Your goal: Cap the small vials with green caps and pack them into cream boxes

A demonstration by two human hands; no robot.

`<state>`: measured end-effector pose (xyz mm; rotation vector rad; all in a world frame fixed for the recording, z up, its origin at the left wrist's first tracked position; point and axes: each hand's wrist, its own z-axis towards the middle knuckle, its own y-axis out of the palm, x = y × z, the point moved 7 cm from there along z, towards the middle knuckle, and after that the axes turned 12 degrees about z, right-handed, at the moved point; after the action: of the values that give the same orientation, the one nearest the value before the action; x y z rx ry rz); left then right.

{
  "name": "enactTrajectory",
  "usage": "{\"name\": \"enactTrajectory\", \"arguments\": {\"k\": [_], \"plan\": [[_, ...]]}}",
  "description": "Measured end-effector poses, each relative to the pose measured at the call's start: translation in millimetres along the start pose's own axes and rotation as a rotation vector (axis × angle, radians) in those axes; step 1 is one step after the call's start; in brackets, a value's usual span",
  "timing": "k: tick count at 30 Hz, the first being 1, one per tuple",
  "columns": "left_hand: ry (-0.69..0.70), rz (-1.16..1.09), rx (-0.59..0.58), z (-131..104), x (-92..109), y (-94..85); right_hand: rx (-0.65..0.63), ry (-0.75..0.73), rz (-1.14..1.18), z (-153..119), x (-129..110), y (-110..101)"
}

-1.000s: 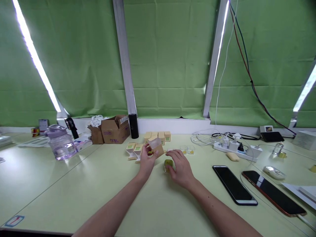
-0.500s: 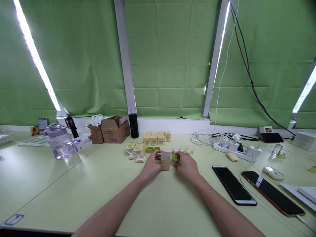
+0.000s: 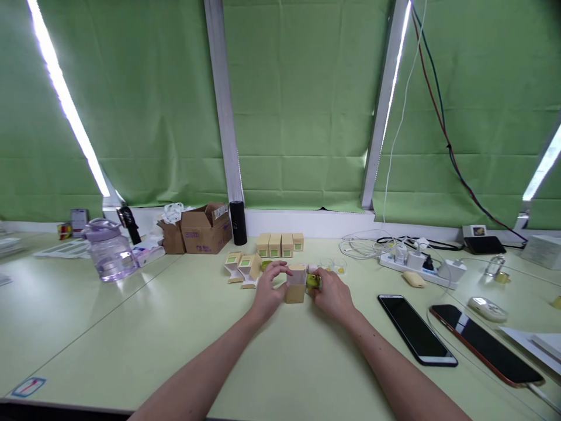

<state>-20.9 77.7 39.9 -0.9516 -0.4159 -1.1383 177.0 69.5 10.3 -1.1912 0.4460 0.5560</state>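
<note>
A small kraft paper box (image 3: 295, 294) stands upright on the table with its top open. My left hand (image 3: 269, 290) is at the box's left side, fingers curved and apart, with the fingertips close to the box wall; whether they touch it I cannot tell. On the other side of the box, my right hand (image 3: 332, 292) grips a small green jar (image 3: 312, 282) between thumb and fingers. Two unfolded kraft boxes (image 3: 249, 269) lie to the left. Behind my left hand a green piece (image 3: 265, 265) is partly hidden. Several closed kraft boxes (image 3: 274, 245) stand in a group farther back.
Clear round containers (image 3: 338, 266) sit behind my right hand. To the right are a white-framed phone (image 3: 416, 328), a second phone (image 3: 484, 345) and a power strip (image 3: 416, 266) with cables. A purple water bottle (image 3: 109, 251) and a cardboard carton (image 3: 205, 229) stand left.
My left hand's fingers have loosened from the kraft box and spread, now covering more of the green pieces behind. My right hand keeps the green jar at nearly the same spot.
</note>
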Motion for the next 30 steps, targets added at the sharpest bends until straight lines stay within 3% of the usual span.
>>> {"name": "enactTrajectory", "arguments": {"k": [9, 19, 24, 30], "plan": [[-0.146, -0.057, 0.011, 3, -15, 7.0, -0.007, -0.028, 0.006, 0, 0, 0], [-0.286, -0.303, 0.001, 7, -32, 10.6, -0.018, -0.058, 0.002, 1, -1, 2], [-0.391, -0.352, -0.054, 6, -39, 16.1, -0.029, -0.062, 0.019, 2, 1, 4], [-0.406, -0.348, -0.075, 6, -41, 18.2, 0.005, -0.065, 0.074, 3, 4, 4]]}}
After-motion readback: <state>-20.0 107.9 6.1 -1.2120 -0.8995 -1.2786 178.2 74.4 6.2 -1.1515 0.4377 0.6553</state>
